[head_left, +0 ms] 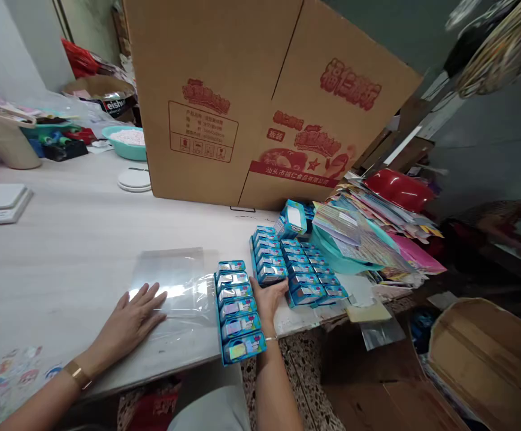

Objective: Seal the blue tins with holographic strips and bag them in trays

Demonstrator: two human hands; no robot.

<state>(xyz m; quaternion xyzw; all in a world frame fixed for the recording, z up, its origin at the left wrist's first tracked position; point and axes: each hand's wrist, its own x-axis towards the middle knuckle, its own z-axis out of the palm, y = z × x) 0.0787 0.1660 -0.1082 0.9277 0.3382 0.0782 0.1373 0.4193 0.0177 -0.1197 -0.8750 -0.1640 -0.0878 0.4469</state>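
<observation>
My left hand (137,311) lies flat, fingers spread, on a clear plastic bag (170,269) on the white table. My right hand (269,299) is at the near end of a tray of small blue boxes (268,254), thumb on its left side and fingers on its right. Just left of that wrist stands another tray of small blue boxes (238,311), its left side against the bag's right edge and its near end at the table edge. More trays of blue boxes (305,278) stand to the right of my right hand.
A large printed carton (215,54) stands at the back of the table. One blue box (291,218) sits before it. A teal basin (332,251) with flat packets is at the right; white scales (0,203) and stickers (13,377) are at the left. An open carton (489,353) is lower right.
</observation>
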